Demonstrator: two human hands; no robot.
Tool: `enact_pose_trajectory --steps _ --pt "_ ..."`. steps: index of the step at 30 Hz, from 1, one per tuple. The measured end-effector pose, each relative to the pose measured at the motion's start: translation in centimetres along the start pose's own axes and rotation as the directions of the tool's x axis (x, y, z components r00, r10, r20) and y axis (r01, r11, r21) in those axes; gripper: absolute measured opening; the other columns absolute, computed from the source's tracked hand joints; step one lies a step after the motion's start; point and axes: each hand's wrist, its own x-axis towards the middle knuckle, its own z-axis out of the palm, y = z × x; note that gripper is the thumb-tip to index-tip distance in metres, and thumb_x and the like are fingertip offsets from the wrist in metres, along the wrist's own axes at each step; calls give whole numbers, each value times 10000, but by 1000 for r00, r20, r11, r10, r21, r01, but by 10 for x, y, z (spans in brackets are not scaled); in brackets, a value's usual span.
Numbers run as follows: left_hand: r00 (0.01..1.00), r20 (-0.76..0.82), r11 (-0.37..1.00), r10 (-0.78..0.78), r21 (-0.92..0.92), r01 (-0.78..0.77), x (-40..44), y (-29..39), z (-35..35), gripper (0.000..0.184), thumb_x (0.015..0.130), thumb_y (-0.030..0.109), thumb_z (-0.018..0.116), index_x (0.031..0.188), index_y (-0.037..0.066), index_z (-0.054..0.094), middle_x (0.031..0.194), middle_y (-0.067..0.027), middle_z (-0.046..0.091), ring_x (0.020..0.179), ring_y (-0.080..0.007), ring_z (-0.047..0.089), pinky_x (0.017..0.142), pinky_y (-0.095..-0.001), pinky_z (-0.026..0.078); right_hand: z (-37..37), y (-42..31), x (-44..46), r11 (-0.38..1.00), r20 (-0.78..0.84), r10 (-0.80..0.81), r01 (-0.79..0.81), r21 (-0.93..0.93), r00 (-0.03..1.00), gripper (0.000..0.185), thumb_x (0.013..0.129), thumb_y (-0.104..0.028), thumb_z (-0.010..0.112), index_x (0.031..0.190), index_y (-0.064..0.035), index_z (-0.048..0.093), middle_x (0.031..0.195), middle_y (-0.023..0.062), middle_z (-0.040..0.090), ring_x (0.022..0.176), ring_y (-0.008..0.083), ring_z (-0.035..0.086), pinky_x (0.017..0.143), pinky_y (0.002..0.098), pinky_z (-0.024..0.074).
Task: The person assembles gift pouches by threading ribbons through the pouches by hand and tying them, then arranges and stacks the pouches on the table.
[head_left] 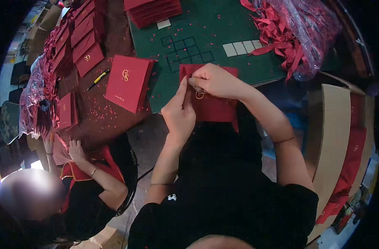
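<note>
A red paper bag with a gold emblem lies at the edge of the green table, in front of my body. My left hand is closed in a pinch at the bag's upper left part, its index finger pointing up. Beside it, my right hand pinches the same part from above, and a pale cover wraps one of its fingertips. The two sets of fingertips nearly meet. Whether a ribbon is also between them is hidden. A narrow red strip hangs below the bag's lower right corner.
Left of my hands stands another red bag, near a yellow-black pen. Stacked red bags sit at the back. Red ribbons spill from clear plastic. A cardboard box with red bags is at right. A co-worker's hand works at left.
</note>
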Motion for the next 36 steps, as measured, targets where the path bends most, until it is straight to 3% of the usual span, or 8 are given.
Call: enact_pose_trajectory --steps 4,7,12,14,16,21,30,36 --pt "972 46 937 -231 -256 235 -1 -3 3 335 866 -40 597 1200 -14 602 1039 -170 684 862 -156 659 757 -282 507 -5 2 -2 920 -29 -272 251 -301 962 327 916 -236 566 690 1 581 610 102 602 551 202 581 516 354 417" --pt "859 183 664 -479 -564 491 5 7 6 386 912 -14 557 1293 -32 501 1122 -101 638 951 -112 596 828 -250 482 -7 -21 -13 627 -191 -318 55 -777 928 296 900 -343 561 808 -64 594 696 121 636 661 345 622 581 441 460" --pt "666 542 164 -512 -700 695 21 5 4 412 967 63 494 1365 -4 411 1076 -67 630 917 -109 603 766 -249 511 -37 11 -2 752 0 -323 256 -608 946 226 939 -316 484 965 -111 573 895 120 656 841 356 622 678 458 484" --pt "746 480 391 -461 -645 656 25 -3 4 379 922 37 543 1299 26 503 1056 -74 645 858 -164 631 719 -275 515 -42 20 -1 765 86 -299 292 -574 950 219 940 -317 484 972 -125 584 921 104 652 888 341 614 713 436 478" --pt "912 378 986 -161 31 161 33 -6 -5 334 883 -10 568 1216 21 571 1003 -65 626 840 -142 613 706 -292 501 -42 21 0 781 77 -291 283 -557 954 227 938 -324 486 968 -124 588 918 106 652 883 337 615 709 434 477" --pt "887 272 887 373 176 -427 53 -14 3 221 765 -29 626 982 11 611 926 -104 536 804 -290 571 668 -350 483 -46 18 2 817 95 -224 240 -524 970 215 932 -279 522 964 -80 594 833 125 625 809 298 617 706 366 464" --pt "799 482 678 361 453 -579 59 -22 -20 152 768 49 627 917 48 598 868 -72 499 804 -257 504 668 -369 444 -58 18 12 800 174 -126 204 -564 977 280 905 -298 574 852 -29 633 783 145 636 744 284 613 672 369 453" --pt "881 309 594 359 652 -471 56 -35 -68 73 812 108 649 865 68 618 825 -69 500 770 -264 504 657 -378 427 -55 21 14 821 125 -83 139 -554 989 378 868 -435 601 811 -70 678 740 141 646 744 314 631 653 415 461"
